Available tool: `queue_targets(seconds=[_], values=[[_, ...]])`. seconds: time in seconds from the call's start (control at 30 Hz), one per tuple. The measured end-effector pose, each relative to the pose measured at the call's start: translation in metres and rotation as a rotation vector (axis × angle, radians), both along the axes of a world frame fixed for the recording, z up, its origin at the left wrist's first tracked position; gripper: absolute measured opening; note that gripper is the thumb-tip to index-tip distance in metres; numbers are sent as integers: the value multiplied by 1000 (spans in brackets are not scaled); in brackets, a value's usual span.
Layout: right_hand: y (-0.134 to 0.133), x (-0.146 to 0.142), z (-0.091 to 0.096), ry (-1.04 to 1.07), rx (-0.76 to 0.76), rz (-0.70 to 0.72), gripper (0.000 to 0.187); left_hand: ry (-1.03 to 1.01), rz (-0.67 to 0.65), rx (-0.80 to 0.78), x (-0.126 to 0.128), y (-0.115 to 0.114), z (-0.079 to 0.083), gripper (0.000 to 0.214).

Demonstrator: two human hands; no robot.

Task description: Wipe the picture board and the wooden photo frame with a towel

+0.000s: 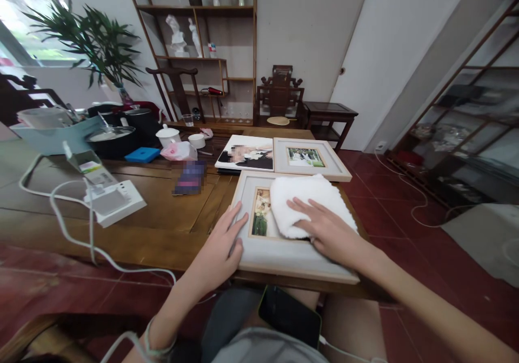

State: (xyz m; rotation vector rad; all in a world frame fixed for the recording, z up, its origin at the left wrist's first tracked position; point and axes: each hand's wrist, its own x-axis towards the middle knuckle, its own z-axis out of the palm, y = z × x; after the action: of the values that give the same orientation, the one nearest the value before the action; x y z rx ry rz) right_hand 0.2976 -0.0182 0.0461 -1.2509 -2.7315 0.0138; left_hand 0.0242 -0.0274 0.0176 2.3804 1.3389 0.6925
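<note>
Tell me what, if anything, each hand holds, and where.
No clear grip shows: the right hand lies spread atop the white towel; the left hand rests at the left edge of the nearest picture frame.

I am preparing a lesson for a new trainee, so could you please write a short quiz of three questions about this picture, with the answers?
1. Which hand rests on the cloth?
2. True or false: the left hand touches the near frame.
3. Where does the phone lie?
a) on the table
b) on the person's lap
c) on the floor

Key:
1. The right hand.
2. True; its fingers are at the left edge.
3. b
</note>
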Motion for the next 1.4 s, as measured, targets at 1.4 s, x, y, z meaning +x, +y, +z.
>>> queue_targets(seconds=[1.4], values=[[65, -19, -4, -6, 95, -230, 38, 76, -11, 17, 0, 1, -1, 49]])
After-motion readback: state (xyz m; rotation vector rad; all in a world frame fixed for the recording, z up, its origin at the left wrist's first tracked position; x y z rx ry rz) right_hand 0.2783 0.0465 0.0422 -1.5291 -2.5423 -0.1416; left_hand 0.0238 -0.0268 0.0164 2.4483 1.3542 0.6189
